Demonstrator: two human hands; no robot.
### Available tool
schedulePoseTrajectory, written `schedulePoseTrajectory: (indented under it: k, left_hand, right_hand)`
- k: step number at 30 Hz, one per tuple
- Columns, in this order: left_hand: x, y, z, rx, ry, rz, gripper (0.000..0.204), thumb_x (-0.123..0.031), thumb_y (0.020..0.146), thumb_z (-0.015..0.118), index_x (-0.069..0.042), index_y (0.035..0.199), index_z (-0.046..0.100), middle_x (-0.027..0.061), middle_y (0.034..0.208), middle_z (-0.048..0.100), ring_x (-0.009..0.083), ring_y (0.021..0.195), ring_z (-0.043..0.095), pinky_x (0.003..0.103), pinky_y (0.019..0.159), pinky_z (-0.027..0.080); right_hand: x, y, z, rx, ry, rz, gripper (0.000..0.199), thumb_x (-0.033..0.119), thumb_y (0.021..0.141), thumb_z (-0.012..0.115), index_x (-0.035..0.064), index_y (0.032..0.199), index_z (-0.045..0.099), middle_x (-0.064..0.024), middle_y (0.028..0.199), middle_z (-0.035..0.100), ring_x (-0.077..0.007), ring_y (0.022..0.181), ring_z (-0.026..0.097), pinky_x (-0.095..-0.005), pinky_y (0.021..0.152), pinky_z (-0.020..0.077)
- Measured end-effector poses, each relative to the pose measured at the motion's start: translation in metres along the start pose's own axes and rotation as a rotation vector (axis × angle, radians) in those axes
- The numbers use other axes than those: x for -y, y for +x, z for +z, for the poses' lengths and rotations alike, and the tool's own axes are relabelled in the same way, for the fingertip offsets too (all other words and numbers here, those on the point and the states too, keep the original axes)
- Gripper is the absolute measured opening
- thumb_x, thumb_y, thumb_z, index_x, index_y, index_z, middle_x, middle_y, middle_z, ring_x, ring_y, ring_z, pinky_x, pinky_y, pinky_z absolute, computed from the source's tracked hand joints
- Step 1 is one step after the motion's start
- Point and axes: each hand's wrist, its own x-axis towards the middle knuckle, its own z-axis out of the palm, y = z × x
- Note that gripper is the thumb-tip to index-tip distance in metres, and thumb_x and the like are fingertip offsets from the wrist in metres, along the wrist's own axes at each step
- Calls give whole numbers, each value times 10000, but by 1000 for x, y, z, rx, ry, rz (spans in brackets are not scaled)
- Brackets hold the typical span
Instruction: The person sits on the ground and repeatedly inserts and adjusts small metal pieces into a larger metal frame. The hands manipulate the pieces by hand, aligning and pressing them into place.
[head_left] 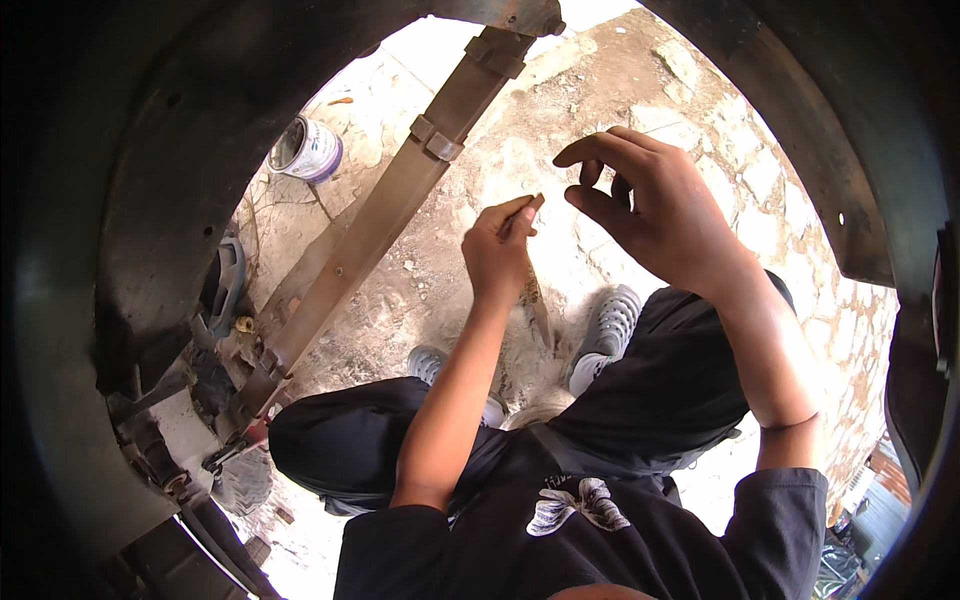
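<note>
Head view: left hand (497,250) grips thin rusty blade (537,308) (pointing down).

Two hands (500,250) (645,205), one blade (537,305), one bucket (306,149), two shoes (606,335)

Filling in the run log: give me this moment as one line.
left hand: shut on thin tool | right hand: open, empty, apart from tool | left of hands: leaf spring, paint bucket on dirt ground

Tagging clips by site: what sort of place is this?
Probably an outdoor vehicle repair spot, under a truck's wheel arch. A rusty leaf spring runs across bare dirt and stone ground, with a paint bucket beyond. The left hand holds a thin metal tool.
</note>
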Motion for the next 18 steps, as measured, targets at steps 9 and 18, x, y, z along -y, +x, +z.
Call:
schedulePoseTrajectory:
  k: [9, 18]
  left_hand:
    - [-15, -31, -27, -45, -899, -288, 325, -179, 1002, 692, -47, 1298, 661, 5, 1155, 718, 107, 1001, 633, 282, 867, 461]
    - [14, -66, -23, -98, -1054, -293, 195, -174, 999, 703, -27, 1126, 704, 37, 928, 701, 140, 781, 626, 294, 720, 503]
  right_hand:
    - [-27, 21, 54, 356, -41, 302, 499, 464, 1036, 583, 60, 1315, 675, -234, 1137, 735, -364, 1080, 711, -426, 975, 543]
    - [-26, -10, 135, 257, 557, 493, 369, 316, 1056, 627, 4, 1242, 692, -41, 1010, 724, -132, 932, 651, -315, 846, 542]
